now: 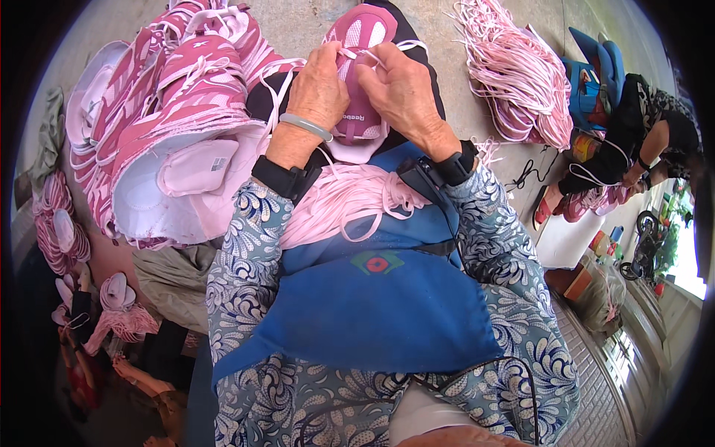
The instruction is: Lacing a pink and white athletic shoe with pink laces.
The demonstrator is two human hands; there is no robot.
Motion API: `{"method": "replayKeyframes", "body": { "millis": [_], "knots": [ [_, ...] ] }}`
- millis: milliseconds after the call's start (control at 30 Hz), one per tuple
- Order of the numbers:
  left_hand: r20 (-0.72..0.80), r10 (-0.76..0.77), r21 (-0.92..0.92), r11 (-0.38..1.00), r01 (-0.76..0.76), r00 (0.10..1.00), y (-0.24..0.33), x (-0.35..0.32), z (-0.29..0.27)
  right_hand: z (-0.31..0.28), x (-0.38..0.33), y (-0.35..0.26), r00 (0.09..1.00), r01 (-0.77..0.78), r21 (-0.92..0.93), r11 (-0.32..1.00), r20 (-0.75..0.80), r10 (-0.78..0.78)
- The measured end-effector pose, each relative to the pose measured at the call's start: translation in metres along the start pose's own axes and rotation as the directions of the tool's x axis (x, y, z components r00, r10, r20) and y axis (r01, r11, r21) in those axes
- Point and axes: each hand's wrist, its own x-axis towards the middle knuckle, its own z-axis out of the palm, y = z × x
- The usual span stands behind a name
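A dark pink shoe upper point(355, 112), with lighter pink mesh panels and a tongue, lies over my knees. At its lacing area, my left hand point(319, 83) pinches a pale pink shoelace point(347, 53). My right hand point(402, 91) has its thumb and fingers closed on the lace just beside it, and the two hands nearly meet. Part of the lace hides behind my fingers. Below my wrists, a bundle of pale pink laces point(350, 205) rests in my lap on a blue apron point(372, 313).
Stacked pink shoe uppers point(197, 89) stand close on my left. A large heap of pink laces point(514, 82) lies on the concrete floor point(298, 22) at the right. Co-workers' arms point(655, 145) show at the right, others point(141, 376) at the lower left.
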Motion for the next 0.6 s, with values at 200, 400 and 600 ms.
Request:
{"method": "replayKeyframes", "body": {
  "millis": [200, 400, 600],
  "knots": [
    [-0.125, 0.075, -0.008, 0.997, -0.076, 0.989, -0.002, 0.002, 0.001, 0.019, 0.004, 0.015, 0.999, -0.023, -0.34, 0.94, -0.036, 0.011],
    [0.086, -0.026, 0.1, 0.995, 0.018, 0.996, -0.009, 0.01, -0.004, 0.02, 0.005, 0.013, 0.999, -0.049, -0.418, 0.907, -0.003, 0.053],
    [0.228, 0.062, 0.082, 0.993, -0.083, 0.972, -0.023, 0.023, -0.012, 0.024, 0.005, 0.021, 0.999, 0.036, -0.444, 0.895, 0.021, -0.03]
  ]
}}
